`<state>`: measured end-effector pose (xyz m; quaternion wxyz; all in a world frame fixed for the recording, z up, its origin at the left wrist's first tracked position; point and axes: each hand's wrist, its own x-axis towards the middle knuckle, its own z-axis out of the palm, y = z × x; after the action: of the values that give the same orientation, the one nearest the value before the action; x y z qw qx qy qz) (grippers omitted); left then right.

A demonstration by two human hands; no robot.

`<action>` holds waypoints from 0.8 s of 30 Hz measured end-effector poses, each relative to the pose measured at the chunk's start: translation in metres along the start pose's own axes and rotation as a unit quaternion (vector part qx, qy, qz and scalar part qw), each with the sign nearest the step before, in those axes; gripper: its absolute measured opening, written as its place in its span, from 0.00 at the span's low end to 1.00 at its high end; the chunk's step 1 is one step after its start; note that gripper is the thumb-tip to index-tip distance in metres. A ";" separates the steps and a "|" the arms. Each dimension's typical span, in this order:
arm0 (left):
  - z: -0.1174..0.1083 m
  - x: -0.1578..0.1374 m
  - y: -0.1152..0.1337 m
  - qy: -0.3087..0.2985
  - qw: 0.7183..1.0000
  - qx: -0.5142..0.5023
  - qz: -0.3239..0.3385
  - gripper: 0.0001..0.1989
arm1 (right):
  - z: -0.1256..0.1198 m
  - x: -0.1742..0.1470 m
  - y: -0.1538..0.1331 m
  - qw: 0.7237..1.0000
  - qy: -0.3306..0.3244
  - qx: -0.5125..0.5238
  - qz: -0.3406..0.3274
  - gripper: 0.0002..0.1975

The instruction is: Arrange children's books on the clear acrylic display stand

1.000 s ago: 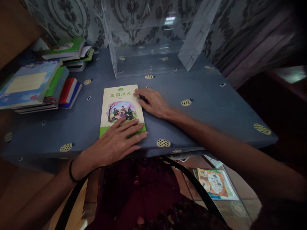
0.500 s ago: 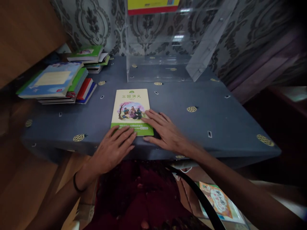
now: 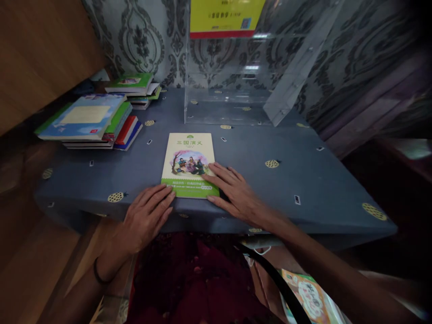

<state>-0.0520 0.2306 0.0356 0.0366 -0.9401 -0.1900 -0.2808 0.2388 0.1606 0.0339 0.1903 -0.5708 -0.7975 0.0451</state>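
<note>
A closed paperback book (image 3: 189, 157) with a cream and green cover lies flat near the front edge of the cloth-covered table (image 3: 243, 175). Its cover shows a painted scene of figures under a pink tree. My left hand (image 3: 146, 216) rests at the book's lower left corner, fingertips touching it, fingers stretched out. At the lower right side, my right hand (image 3: 234, 191) lies with fingers extended, their tips on the cover's edge and the thumb by the bottom corner. Neither hand grips the book.
Stacked books (image 3: 84, 117) stand at the left, with a smaller pile (image 3: 131, 85) behind them. A clear acrylic stand (image 3: 226, 105) is at the back, holding a yellow booklet (image 3: 224, 18). Below the table's front, an orange-covered book (image 3: 310, 297) shows at lower right.
My left hand has slid left, off the green band to the book's lower left corner. My right hand stays at the right edge. The whole view has tilted slightly upward.
</note>
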 end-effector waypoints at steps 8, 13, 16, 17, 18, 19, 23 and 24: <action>-0.004 0.017 -0.015 0.005 0.990 -0.111 -0.083 0.10 | -0.004 -0.001 0.004 0.997 0.020 0.075 0.028 0.25; 0.009 0.046 -0.033 -0.025 0.983 -0.124 -0.135 0.15 | -0.008 0.007 0.008 0.989 0.021 0.141 0.049 0.27; 0.021 0.063 -0.044 -0.037 0.983 -0.114 -0.136 0.17 | -0.008 0.013 0.011 0.985 0.030 0.164 0.051 0.27; 0.025 0.068 -0.047 -0.041 0.984 -0.106 -0.137 0.17 | -0.009 0.015 0.012 0.984 0.033 0.169 0.053 0.27; 0.029 0.072 -0.050 -0.046 0.985 -0.096 -0.134 0.18 | -0.009 0.016 0.012 0.982 0.037 0.174 0.058 0.26; 0.033 0.075 -0.052 -0.050 0.987 -0.085 -0.129 0.18 | -0.011 0.018 0.011 0.981 0.040 0.180 0.065 0.26; 0.040 0.083 -0.052 -0.050 0.992 -0.054 -0.103 0.17 | -0.018 0.021 0.009 0.966 0.058 0.230 0.099 0.25; 0.041 0.084 -0.051 -0.051 0.992 -0.049 -0.101 0.17 | -0.021 0.022 0.008 0.959 0.058 0.254 0.108 0.25</action>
<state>0.0147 0.3134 0.0453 -0.0476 -0.9296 -0.2721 -0.2439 0.2474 0.1806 0.0562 0.3686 -0.5880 -0.6811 0.2337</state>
